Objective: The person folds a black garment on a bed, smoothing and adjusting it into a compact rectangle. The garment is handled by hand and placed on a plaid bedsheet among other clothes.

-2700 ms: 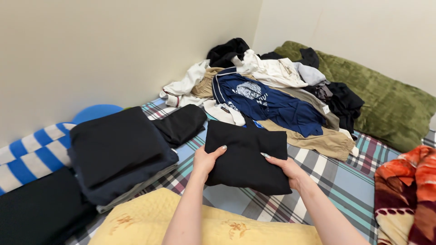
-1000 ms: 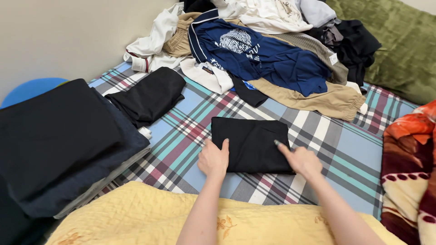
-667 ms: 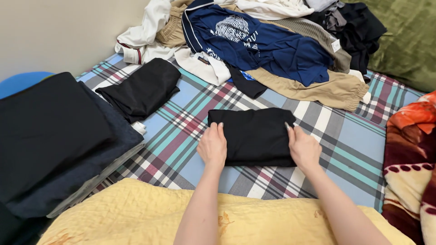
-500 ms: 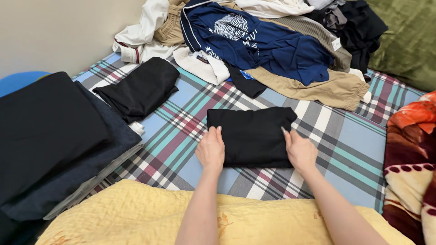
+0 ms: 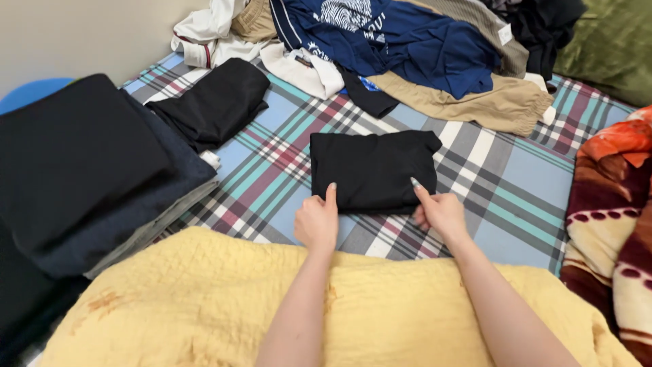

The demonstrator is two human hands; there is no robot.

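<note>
Slid back to the near edge of the folded black garment (image 5: 373,170): left hand (image 5: 317,223) and right hand (image 5: 440,214), both grips pinching it. Could unfold if lifted unevenly.

Left of the fingers sits a dark stack (image 5: 88,170); beyond them a clothes heap (image 5: 407,47); nearer than them a yellow quilt (image 5: 204,306); right, an orange blanket (image 5: 618,204).

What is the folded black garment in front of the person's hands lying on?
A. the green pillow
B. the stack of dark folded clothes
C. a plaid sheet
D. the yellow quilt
C: the folded black garment lies flat on the plaid sheet, with the left hand and right hand at its near edge.
</note>
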